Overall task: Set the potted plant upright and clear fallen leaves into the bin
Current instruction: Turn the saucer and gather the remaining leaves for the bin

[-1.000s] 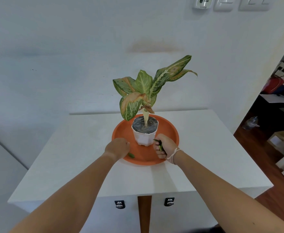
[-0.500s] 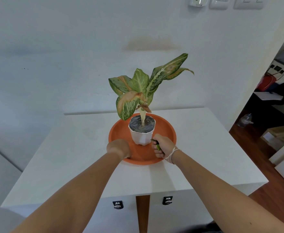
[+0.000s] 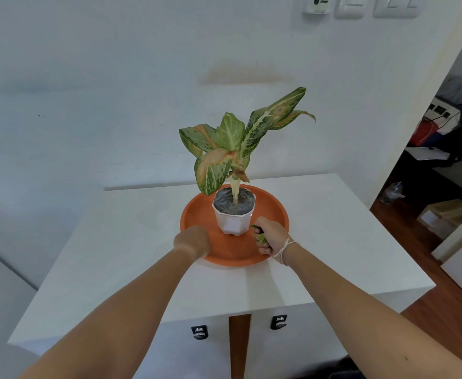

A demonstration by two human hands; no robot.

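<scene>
Green leaves (image 3: 260,236) in right grip (image 3: 272,239) (fisted)

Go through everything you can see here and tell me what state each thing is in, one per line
Potted plant: upright on the tray.
Orange tray: flat on the table.
Left hand: knuckles up over the tray; contents hidden.
Right hand: closed on green leaves.
Bin: not in view.

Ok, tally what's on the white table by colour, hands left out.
Orange: 1, the round tray
White: 1, the pot standing upright on the tray
Green: 2, the plant in the pot, and the leaf bits clutched in the right hand
Total: 4
</scene>
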